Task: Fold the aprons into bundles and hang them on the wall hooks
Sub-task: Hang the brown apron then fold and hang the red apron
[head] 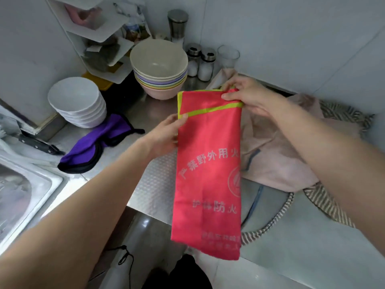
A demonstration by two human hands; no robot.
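A: What can't you make out?

B: The red apron's pale print is blurred, and part of a round emblem is lost at its right fold. At 6 o'clock its hem hangs past the counter edge.

A: And the hands?

B: The left hand pinches the left edge, thumb on the front, the other fingers hidden behind. The right hand, at 1 o'clock, pinches the top right corner, fingers curled over the yellow-green trim.

A: Texture?

B: Smooth, thin cloth, folded into a long narrow strip. A crumpled pink apron lies at 3 o'clock over a striped one. A purple apron with black binding lies bunched at 9 o'clock. The counter is embossed steel.

A: Behind?

B: Stacked bowls, matte pastel, at 11 o'clock.
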